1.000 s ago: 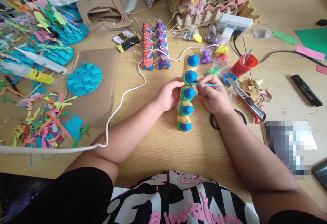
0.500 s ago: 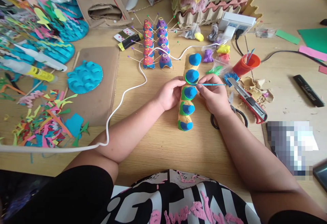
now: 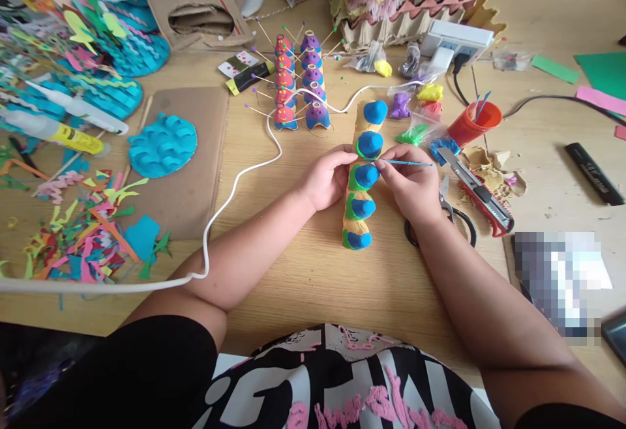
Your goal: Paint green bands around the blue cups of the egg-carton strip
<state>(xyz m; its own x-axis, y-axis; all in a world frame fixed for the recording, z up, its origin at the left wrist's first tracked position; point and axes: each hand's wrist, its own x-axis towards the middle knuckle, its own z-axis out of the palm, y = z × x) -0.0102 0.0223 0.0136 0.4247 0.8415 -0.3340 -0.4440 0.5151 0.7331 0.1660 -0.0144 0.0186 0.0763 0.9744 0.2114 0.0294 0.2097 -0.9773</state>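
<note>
An egg carton strip (image 3: 358, 227) with several cups lies lengthwise before me, its bumps capped in blue clay and partly ringed with green. My left hand (image 3: 328, 180) grips its left side, thumb near the second bump from the top. In my right hand (image 3: 409, 181), a thin blue stick (image 3: 413, 163) is pinched between thumb and fingers. The stick's tip is near the strip's right side, by the second and third bumps; my fingers partly hide it. Scissors (image 3: 464, 223) lie partly under my right forearm.
Two finished-looking rows of red figures (image 3: 284, 96) and purple figures (image 3: 313, 96) bristle with pins. A white cable (image 3: 239, 178) crosses the table and my left forearm. A box cutter (image 3: 482, 194), blade out, lies beside an orange cup (image 3: 472, 126). Paper scraps (image 3: 92, 233) cover the left.
The view has shifted very slightly. The blue stick's right end sits a touch lower, while both hands keep nearly the same place and hold.
</note>
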